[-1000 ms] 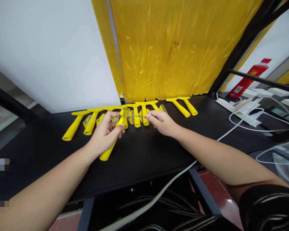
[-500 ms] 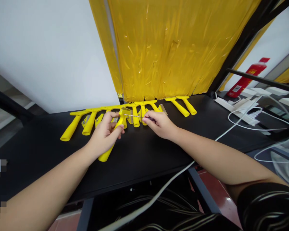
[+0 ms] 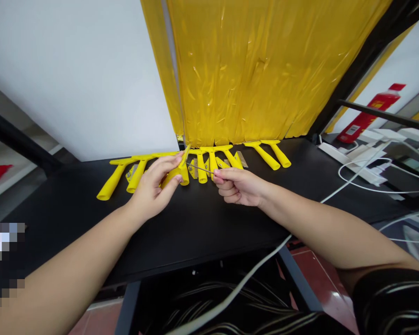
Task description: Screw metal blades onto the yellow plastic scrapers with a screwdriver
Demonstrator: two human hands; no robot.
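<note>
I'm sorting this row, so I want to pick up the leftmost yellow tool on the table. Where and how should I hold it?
Probably around the handle of the leftmost yellow tool, at its middle, coming from the near left. The round handle slants toward the wearer, while the flat head lies at the far end, close to the next tool on the right.

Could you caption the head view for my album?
Left hand holds a yellow tool; right hand points a thin metal rod at it.

The left hand [image 3: 154, 190] grips a yellow plastic tool [image 3: 185, 157]; the right hand [image 3: 240, 187] holds a thin metal rod [image 3: 201, 169] pointing left.
</note>
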